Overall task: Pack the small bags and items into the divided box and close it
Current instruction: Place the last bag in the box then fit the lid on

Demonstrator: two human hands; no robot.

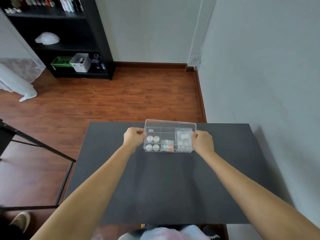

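A clear divided box (168,150) sits near the far edge of the dark table (155,187). Its clear lid (170,123) is held a little above the box, tilted up at the back. My left hand (134,138) grips the lid's left end and my right hand (203,142) grips its right end. Inside, several white round items (152,142) fill the left compartments, a small bag with orange bits (167,146) lies in the front middle one, and a larger clear bag (184,140) fills the right one.
A grey wall (259,66) runs close along the table's right side. Wooden floor (103,101) lies beyond the far edge, with a black shelf unit (69,40) at the back left. A black metal frame (34,144) stands to the left.
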